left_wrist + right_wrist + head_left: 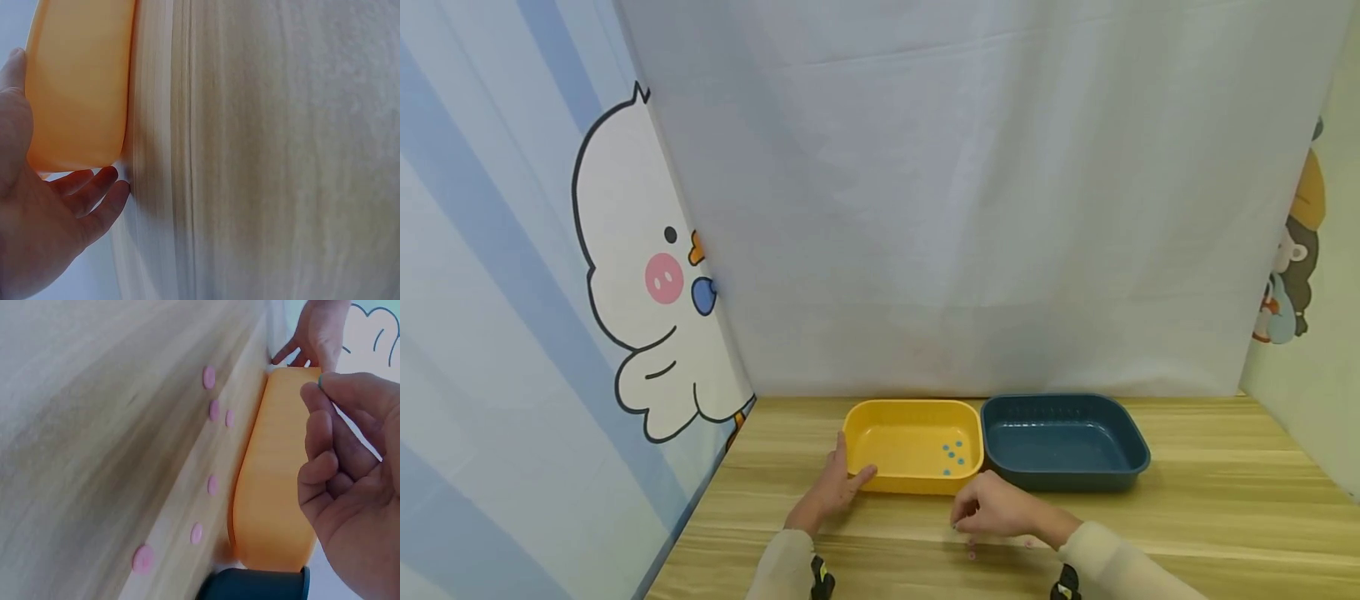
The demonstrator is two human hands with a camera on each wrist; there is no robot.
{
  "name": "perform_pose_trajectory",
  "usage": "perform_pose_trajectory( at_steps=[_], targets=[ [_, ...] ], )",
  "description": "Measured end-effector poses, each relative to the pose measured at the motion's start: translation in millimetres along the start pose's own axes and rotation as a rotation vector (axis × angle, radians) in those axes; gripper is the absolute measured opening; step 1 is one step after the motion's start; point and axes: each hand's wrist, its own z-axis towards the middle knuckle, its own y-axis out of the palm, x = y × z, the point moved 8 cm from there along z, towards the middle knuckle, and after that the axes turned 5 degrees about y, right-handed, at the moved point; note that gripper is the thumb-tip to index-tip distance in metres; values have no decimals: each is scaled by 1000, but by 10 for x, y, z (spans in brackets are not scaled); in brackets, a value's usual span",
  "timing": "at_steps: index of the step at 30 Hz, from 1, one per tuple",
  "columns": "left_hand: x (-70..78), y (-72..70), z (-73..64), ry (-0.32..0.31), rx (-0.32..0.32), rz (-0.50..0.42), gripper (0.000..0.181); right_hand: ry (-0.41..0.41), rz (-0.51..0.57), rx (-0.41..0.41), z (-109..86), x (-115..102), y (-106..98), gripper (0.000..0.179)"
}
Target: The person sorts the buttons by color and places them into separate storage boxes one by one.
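In the head view, my left hand point(835, 483) rests against the left front corner of a yellow tray point(880, 483), thumb along the front and fingers along the side. The left wrist view shows those fingers loosely spread at the corner of the tray's wall point(81, 94). My right hand point(992, 504) is over the table just in front of the tray. Between thumb and index finger it pinches a small blue-green button point(320, 381), mostly hidden by the fingertips. Several blue buttons point(951, 455) lie in the tray's right part. Several pink buttons point(209, 377) lie on the table below the right hand.
A dark blue tray point(1060, 481) stands directly right of the yellow one. Both sit on a wood-grain table point(1225, 517) near a grey-white curtain point(970, 208) at the back. A blue-striped panel with a cartoon bird point(625, 208) stands on the left.
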Motion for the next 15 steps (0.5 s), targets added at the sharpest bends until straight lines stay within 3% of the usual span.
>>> perform_pose_trajectory(
  at_steps=[15],
  targets=[
    [-46, 23, 23, -1, -2, -11, 95, 50, 105, 67, -93, 19, -257, 6]
  ],
)
